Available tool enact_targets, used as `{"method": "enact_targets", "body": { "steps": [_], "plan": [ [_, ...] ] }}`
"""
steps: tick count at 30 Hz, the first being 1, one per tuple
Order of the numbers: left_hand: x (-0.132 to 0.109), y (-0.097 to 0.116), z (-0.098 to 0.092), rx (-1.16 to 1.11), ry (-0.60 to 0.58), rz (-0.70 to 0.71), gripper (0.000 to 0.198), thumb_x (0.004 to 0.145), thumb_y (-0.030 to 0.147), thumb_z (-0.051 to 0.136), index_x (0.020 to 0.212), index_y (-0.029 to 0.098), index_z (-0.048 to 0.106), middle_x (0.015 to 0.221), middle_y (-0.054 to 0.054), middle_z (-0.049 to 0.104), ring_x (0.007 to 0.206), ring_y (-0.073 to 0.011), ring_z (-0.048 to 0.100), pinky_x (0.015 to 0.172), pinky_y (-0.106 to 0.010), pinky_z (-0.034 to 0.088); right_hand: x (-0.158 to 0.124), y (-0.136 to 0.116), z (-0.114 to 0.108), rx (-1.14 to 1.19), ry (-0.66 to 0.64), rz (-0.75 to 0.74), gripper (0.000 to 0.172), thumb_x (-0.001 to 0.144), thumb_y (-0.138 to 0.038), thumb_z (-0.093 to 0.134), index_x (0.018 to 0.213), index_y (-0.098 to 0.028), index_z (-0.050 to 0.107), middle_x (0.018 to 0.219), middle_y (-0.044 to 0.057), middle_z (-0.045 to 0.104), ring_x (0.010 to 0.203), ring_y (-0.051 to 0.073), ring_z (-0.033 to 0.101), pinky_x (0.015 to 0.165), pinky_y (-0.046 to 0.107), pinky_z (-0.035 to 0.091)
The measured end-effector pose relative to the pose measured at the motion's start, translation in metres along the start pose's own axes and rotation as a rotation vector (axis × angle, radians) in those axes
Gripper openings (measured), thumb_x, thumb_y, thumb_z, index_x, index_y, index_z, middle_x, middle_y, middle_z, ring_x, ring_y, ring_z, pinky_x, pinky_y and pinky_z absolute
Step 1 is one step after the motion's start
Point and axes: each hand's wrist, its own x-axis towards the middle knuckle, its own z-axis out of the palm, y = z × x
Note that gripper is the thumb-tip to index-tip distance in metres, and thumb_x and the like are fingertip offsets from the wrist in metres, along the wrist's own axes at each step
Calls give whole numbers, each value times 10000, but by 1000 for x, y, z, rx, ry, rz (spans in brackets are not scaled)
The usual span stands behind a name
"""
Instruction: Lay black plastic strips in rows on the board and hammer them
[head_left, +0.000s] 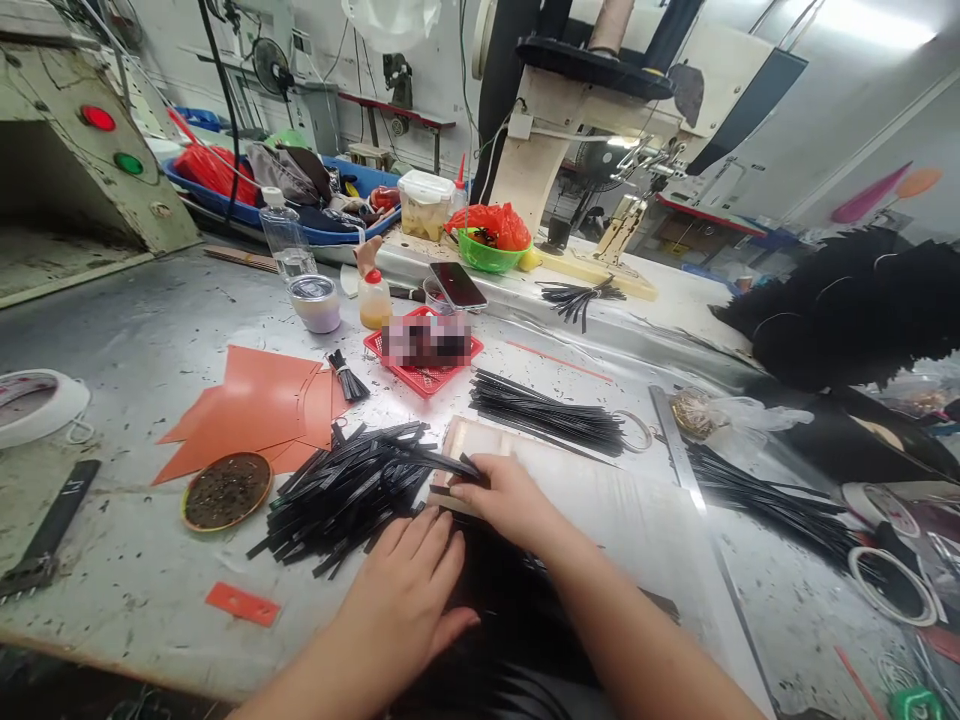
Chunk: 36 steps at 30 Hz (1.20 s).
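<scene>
My left hand (409, 590) lies flat with its fingers stretched out on a dark piece of material (502, 610) at the table's near edge. My right hand (504, 495) pinches the end of a thin black strip (442, 462) that reaches out from a loose pile of black strips (345, 495). The hand rests beside a pale wooden board (469, 440). A second, neater bundle of black strips (544, 410) lies just beyond the board.
Orange sheets (255, 405) and a round dish of dark matter (227, 490) lie to the left. A red basket (424, 365), a phone (457, 285), bottles and a green bowl (487, 255) stand further back. A sewing machine (600, 130) rises behind. A metal ruler (675, 450) and more strips lie right.
</scene>
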Motion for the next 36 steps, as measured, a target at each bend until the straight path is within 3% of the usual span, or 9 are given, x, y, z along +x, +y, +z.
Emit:
{"method": "enact_targets", "body": {
  "steps": [6,22,26,31,36],
  "plan": [
    [0,1,0,24,41,20,550,740,551,570,1079,118,568,1102,-125,606,1023,-281,540,834,-381,388,-4,15,7,-119,-14,20,67,719,-192,546,724,-165,606,736,22,654,706,163,567,611,243,400],
    [5,-2,2,24,72,71,575,675,551,638,1033,107,566,1088,-138,601,1015,-281,546,858,-382,392,-10,10,8,-207,27,38,88,711,-170,499,637,-164,547,628,-1,584,601,123,493,548,218,334],
    [10,-4,-1,3,31,63,556,628,522,694,993,120,574,1051,-138,609,973,-295,563,797,-384,421,-18,9,-7,-274,7,39,156,728,-232,528,588,-168,504,594,-10,558,581,121,472,528,220,306],
    [9,-4,-2,12,61,88,549,668,558,642,1006,131,575,1097,-150,598,1020,-294,546,814,-378,411,-35,31,-36,-222,-12,122,104,711,-265,550,666,-171,551,660,-6,585,651,148,504,567,228,332],
    [11,-2,0,37,20,71,515,703,568,598,1002,149,596,1145,-142,584,1072,-310,518,820,-380,411,-44,47,-38,-256,84,171,168,711,-310,554,622,-175,509,630,-7,560,624,149,488,551,231,314]
  ]
}}
